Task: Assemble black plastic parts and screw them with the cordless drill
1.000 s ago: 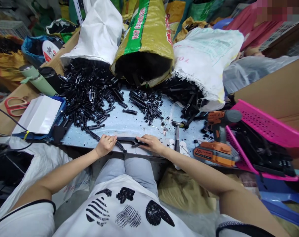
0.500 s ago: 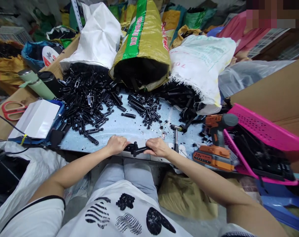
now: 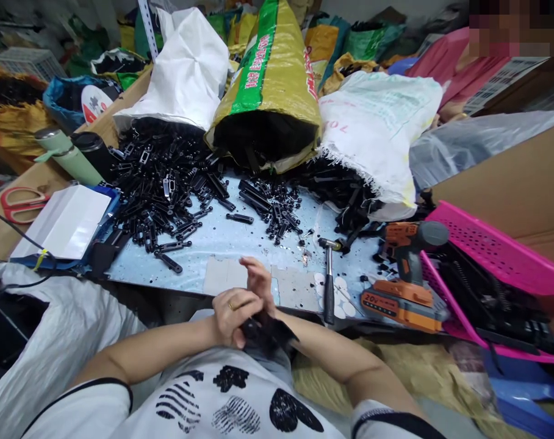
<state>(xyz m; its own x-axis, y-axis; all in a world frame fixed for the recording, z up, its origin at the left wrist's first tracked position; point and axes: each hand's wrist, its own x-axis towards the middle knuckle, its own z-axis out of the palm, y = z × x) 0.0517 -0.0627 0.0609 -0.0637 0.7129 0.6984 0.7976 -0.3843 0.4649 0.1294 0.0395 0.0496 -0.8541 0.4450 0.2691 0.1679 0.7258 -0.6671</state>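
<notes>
Both my hands are drawn in close to my chest, off the table's near edge. My left hand point(image 3: 231, 315), with a ring on one finger, is closed on a black plastic part point(image 3: 268, 332). My right hand point(image 3: 259, 281) sits just above and behind it, fingers partly stretched upward, touching the same part. The part is folded or bunched between the hands and its shape is hard to make out. Heaps of similar black plastic parts point(image 3: 162, 183) lie on the pale blue table point(image 3: 226, 235) beyond.
Three open sacks point(image 3: 268, 85) spill parts at the back. A hammer point(image 3: 328, 274) and an orange cordless drill point(image 3: 402, 268) lie right of my hands, beside a pink basket point(image 3: 492, 244). A white box point(image 3: 64, 222), bottles and red scissors point(image 3: 18, 201) sit left.
My hands lifted the black part off the table's front edge and pulled it back toward my chest. They have come together around it.
</notes>
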